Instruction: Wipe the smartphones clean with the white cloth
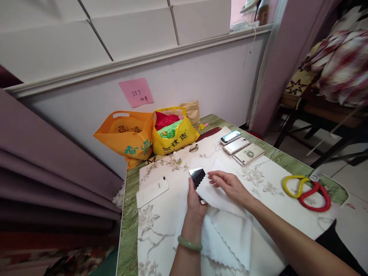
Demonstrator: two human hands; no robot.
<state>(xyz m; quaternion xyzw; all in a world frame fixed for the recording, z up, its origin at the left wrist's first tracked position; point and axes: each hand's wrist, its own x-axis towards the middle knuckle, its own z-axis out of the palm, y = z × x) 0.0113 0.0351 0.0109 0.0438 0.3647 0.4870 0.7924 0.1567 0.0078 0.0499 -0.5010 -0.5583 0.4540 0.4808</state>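
Left hand: closed around the near end of the dark-screened phone, mid-table.
Right hand: fingers stretched flat, pressing the white cloth against the phone's right edge.
Table: scissors right, white phone left.

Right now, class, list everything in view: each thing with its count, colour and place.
table: 1, green-edged, centre
note: 1, pink, wall
orange bag: 1, far corner
yellow bag: 1, beside it
phones in row: 3, silvery, far side
white phone: 1, face down, left
scissors: count unclear, yellow and red handles, right
cloth: 1, white, over held phone
held phone: 1, black-screened, left hand
bangle: 1, green, left wrist
left hand: grips held phone
right hand: flat on cloth
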